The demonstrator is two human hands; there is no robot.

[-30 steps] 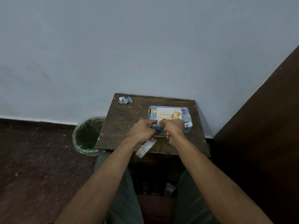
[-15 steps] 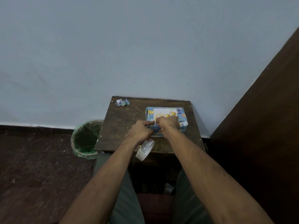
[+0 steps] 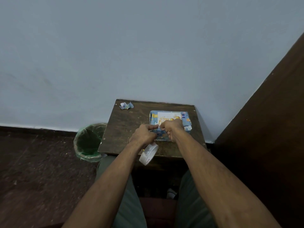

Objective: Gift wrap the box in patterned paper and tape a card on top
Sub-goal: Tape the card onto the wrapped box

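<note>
Box (image 3: 170,125) sat wrapped in the blue patterned paper just right of the frame's centre, on the tabletop (image 3: 128,129), with the birthday card (image 3: 168,117) lying on top. Compared to a moment earlier the two hands had closed in tighter over the card's near edge. Left hand (image 3: 144,134) had its fingers curled, pinching what looked like a strip pulled off the tape roll (image 3: 148,153) dangling below it; right hand (image 3: 172,127) was curled too, pinching at the same spot. Couldn't actually see the tape itself. My guess: card getting stuck down, nearly finished. Paper scraps (image 3: 126,105) sat upper left of the tabletop, green-lined bin (image 3: 89,142) beside it.
</note>
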